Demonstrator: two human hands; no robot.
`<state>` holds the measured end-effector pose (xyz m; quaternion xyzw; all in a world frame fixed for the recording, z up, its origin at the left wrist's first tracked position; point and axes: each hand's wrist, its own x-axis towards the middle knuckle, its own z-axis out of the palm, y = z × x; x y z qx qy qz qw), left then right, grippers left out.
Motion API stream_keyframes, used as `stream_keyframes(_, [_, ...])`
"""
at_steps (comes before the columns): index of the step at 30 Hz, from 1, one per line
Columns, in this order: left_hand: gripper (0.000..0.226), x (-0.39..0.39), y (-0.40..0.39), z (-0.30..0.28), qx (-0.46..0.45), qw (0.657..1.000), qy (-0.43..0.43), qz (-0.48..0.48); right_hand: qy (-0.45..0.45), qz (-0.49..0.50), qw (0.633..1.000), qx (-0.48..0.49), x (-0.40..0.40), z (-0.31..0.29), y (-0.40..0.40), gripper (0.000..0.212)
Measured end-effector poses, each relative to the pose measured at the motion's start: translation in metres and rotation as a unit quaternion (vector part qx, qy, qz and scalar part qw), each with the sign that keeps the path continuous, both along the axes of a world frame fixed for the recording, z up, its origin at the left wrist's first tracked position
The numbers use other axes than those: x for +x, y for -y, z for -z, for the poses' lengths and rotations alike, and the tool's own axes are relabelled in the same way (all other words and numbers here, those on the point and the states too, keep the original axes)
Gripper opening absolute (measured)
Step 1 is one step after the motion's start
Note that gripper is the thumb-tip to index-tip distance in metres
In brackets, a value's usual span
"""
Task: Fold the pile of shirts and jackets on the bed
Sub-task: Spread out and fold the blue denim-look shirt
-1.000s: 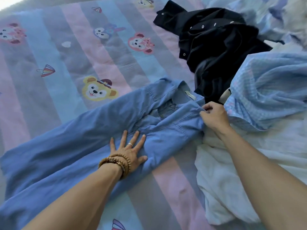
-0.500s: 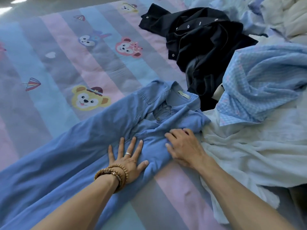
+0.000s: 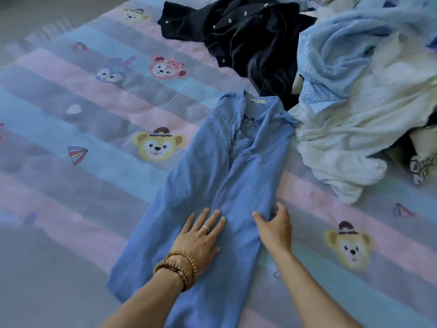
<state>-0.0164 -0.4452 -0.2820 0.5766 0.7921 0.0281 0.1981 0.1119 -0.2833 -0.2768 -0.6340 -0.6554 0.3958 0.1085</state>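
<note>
Left hand [image 3: 201, 237]: fingers straight and slightly spread, palm flat on the long medium-blue denim shirt [image 3: 227, 176], pressing its lower middle section; a ring sits on one finger and wooden bead bracelets [image 3: 177, 268] wrap the wrist. Right hand [image 3: 275, 229]: thumb on top of the fabric, fingers curled at the shirt's right edge — they appear to pinch that edge, though the fingertips are partly hidden behind the cloth. The shirt lies lengthwise on the bed, folded into a narrow strip, collar and neck label at the far end, hem toward the person. Beneath it is the pastel striped bedspread [image 3: 94, 190] in pink, blue and grey bands, printed with cartoon bear faces and small umbrellas. Beyond the collar lies a crumpled black jacket with metal snap buttons [image 3: 248, 36]. To the right of the collar is the remaining pile — a light-blue checked shirt [image 3: 331, 65] on top of a rumpled white garment [image 3: 343, 147], whose near edge lies just beside the denim shirt's right shoulder.
</note>
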Motion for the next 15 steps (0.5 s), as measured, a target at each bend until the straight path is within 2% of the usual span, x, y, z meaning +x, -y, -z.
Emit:
stream_keyframes(2, [0.076,-0.015,0.051,-0.003,0.077,0.996,0.019,-0.045,-0.041,0.124,0.99,-0.062,0.008,0.003,0.055,0.029])
stream_keyframes(4, [0.072,-0.034,0.09,-0.007,0.102,0.971,0.047,-0.213,-0.078,0.197,0.97,-0.116,0.018,0.002,0.11,0.018])
stream_keyframes(6, [0.069,-0.051,0.115,-0.016,0.069,0.906,0.129,-0.396,-0.108,0.232,0.956,-0.145,0.027,0.0,0.155,0.016])
stream_keyframes(7, [0.063,-0.056,0.125,-0.02,0.053,0.878,0.178,-0.442,-0.108,0.242,0.952,-0.153,0.033,-0.001,0.178,0.015])
stream_keyframes(8, [0.054,-0.058,0.134,-0.022,0.033,0.864,0.216,-0.453,-0.1,0.242,0.953,-0.154,0.039,-0.003,0.197,0.014])
stream_keyframes(12, [0.029,-0.056,0.154,-0.023,-0.047,0.89,0.274,-0.36,-0.099,0.216,0.955,-0.178,0.06,-0.001,0.251,0.01])
stream_keyframes(15, [0.026,-0.049,0.183,-0.019,-0.105,0.857,0.366,-0.348,-0.097,0.21,0.942,-0.242,0.077,0.007,0.294,0.007])
